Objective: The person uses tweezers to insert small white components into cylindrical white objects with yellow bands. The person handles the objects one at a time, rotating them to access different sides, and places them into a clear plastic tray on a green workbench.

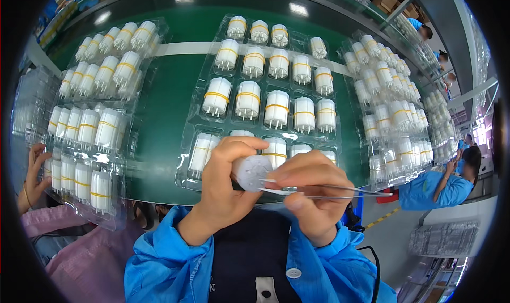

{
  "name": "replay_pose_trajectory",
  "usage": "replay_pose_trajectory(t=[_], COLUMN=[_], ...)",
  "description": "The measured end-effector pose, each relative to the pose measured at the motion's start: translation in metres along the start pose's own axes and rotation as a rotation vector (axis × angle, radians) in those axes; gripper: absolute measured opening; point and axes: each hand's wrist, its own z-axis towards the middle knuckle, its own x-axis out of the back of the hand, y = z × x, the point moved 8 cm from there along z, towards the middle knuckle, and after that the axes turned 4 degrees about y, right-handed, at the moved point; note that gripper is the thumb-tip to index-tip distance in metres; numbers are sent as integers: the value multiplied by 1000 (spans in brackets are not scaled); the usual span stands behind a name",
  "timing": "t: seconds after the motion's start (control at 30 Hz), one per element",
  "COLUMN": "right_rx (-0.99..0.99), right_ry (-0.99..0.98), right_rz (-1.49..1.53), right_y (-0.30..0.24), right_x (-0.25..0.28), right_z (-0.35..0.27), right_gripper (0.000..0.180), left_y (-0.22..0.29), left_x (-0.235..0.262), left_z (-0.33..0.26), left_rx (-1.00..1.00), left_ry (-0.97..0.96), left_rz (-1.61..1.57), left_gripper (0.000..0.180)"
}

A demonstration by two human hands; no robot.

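My left hand [218, 186] closes around a pale, short cylindrical part [253, 173], its round end face turned toward my right hand. Metal tweezers [384, 193] lie in the fingers of my right hand [319, 194], their light-coloured tips at the edge of that face. Whether the tips grip anything cannot be made out. Just beyond both hands is a clear plastic tray [239, 124] with rows of white cylinders [247, 100], each with a yellow band and most showing metal pins. The nearest row is partly hidden by my hands.
More filled trays of banded cylinders stand at left [108, 127] and right [401, 111] on the green table [159, 117]. A co-worker's hand [33, 178] touches the left trays' edge. Another person in blue [438, 188] sits farther right. Stacked clear trays [445, 238] are at lower right.
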Motion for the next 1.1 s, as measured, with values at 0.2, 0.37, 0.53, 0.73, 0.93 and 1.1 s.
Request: replay_pose_trajectory(t=[0.2, 0.37, 0.53, 0.73, 0.93, 1.1], right_rx=[-49, -104, -57, -22, 9, 26], right_ry=[138, 156, 130, 87, 55, 23], right_rz=[-6, -22, -104, -155, -126, -137], right_y=[10, 17, 15, 13, 14, 14], right_x=[8, 7, 6, 3, 3, 2], right_z=[2, 0, 1, 5, 6, 9], right_gripper=[19, 15, 14, 13, 12, 12], left_y=[0, 9, 8, 7, 7, 7], left_x=[-3, -4, -5, -4, -4, -5], left_z=[-1, 4, 3, 3, 4, 4], left_rx=[114, -14, -27, -44, -50, -37], left_ry=[-72, -127, -101, -101, -111, -120], left_rz=[46, 238, 261, 315, 331, 316], left_gripper=[64, 68, 66, 60, 58, 62])
